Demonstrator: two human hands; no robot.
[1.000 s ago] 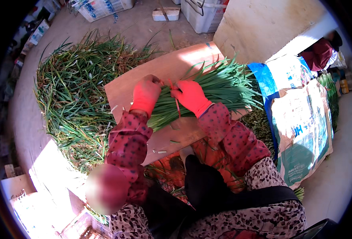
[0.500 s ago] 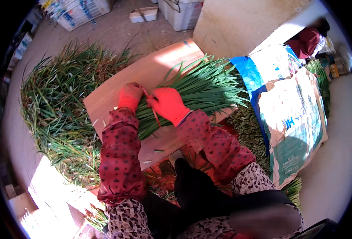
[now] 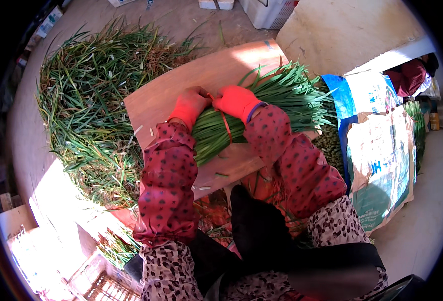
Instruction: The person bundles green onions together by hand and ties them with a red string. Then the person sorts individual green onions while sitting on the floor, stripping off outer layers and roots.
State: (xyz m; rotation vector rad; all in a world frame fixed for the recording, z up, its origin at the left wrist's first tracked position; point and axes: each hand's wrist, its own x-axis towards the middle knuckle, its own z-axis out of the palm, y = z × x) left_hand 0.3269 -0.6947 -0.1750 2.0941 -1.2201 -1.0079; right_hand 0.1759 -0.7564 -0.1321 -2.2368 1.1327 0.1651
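A thick bundle of green garlic chives (image 3: 212,136) lies across a wooden board (image 3: 173,83), its leafy ends pointing to the far right. A thin red tie (image 3: 226,126) runs around the bundle near its left part. My left hand (image 3: 190,107), in an orange-red glove, is closed with its fingertips at the tie on the bundle's far side. My right hand (image 3: 237,103), gloved alike, is closed right beside it, pinching the tie too. The two hands almost touch. The tie's ends are mostly hidden by my fingers.
A large heap of loose leaves and trimmings (image 3: 91,105) spreads over the floor at left. Right of the board stand packed stalks (image 3: 330,146) and a blue, white and green sack (image 3: 379,160). A plastic crate (image 3: 103,278) is at lower left. Another person (image 3: 409,78) sits at far right.
The view has shifted, so the scene sits farther right and higher. My hands have come closer together at the tie, which now lies across the bundle's near side.
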